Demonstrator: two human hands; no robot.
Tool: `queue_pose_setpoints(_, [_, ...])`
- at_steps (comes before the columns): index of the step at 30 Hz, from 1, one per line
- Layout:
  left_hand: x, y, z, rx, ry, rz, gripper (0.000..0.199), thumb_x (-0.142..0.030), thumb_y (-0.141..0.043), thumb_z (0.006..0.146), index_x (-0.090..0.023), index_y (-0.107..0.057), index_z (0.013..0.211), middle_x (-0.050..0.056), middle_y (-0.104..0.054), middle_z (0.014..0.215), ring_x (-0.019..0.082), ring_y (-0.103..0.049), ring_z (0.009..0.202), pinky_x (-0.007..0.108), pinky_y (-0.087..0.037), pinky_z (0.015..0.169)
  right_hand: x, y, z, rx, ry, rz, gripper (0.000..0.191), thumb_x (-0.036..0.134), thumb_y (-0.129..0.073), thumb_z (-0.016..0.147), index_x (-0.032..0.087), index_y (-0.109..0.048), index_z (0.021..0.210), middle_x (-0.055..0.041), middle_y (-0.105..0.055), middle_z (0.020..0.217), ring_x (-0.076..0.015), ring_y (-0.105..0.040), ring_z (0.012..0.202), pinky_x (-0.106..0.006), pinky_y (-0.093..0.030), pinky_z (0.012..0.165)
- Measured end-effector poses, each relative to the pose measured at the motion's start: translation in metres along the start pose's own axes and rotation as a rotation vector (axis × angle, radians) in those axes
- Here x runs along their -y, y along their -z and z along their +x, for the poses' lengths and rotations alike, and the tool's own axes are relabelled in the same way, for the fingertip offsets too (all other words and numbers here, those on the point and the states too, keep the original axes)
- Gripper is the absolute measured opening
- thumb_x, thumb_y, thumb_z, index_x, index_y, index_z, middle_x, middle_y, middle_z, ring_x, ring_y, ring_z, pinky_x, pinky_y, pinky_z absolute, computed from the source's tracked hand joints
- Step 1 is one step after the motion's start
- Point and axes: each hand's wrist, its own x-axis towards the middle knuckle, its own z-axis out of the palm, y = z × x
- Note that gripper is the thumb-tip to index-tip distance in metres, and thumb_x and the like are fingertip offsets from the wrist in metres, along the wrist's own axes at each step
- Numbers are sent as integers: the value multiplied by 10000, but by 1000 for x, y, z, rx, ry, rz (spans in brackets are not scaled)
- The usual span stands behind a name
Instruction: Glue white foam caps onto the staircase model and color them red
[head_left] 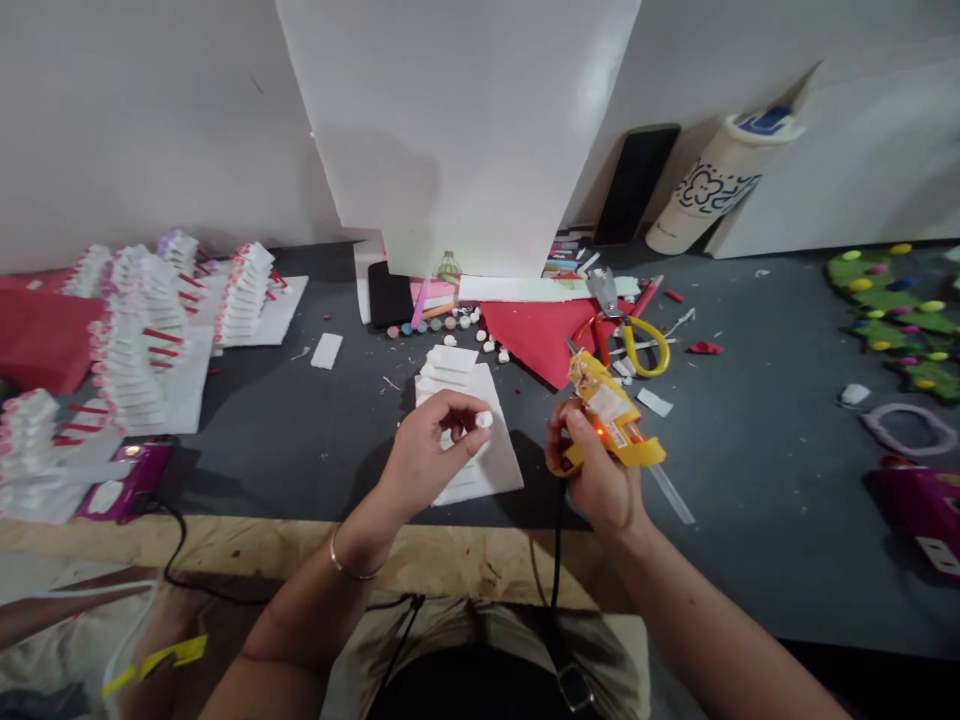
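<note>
Between the thumb and forefinger of my left hand is a small white bead-like ball. Beneath that hand lies a white card bearing a stepped stack of white strips, partly hidden by my fingers. My right hand is wrapped round a yellow hot glue gun, its nozzle pointing up and left and a small orange light glowing. A clear glue stick sticks out of its back. Behind it rest yellow-and-red handled scissors.
Finished-looking white stepped models with red sticks stand at left near a purple power strip. Red paper, small white balls, a phone and a tumbler sit behind. Green decorated pieces lie right.
</note>
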Motion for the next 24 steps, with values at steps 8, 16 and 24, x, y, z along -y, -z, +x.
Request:
queue_pose_setpoints(8, [0,1,-4,-95,-255,294,99,-223,-719,859,-249,-731,954,43,-694,950,156,-586,760,296,-499,732,-11,8,-9,233,19,-40,441,665,-671,866,234,-585,840,24,-560,734,-96,-478,497,-217,-374,411])
queue_pose_setpoints(16, [4,3,-1,-86,106,-282,201,-333,-741,831,-208,-677,975,28,-667,829,149,-627,756,271,-507,688,-7,10,-18,445,320,-343,488,711,-569,918,246,-623,779,-25,-612,727,-209,-602,703,-348,-503,664])
queue_pose_setpoints(24, [-1,3,5,-14,225,-526,253,-399,-809,808,-196,-701,913,37,-695,788,131,-618,703,260,-468,640,-3,1,-16,555,409,-437,517,714,-573,917,238,-644,729,-30,-625,657,-189,-589,597,-328,-479,587])
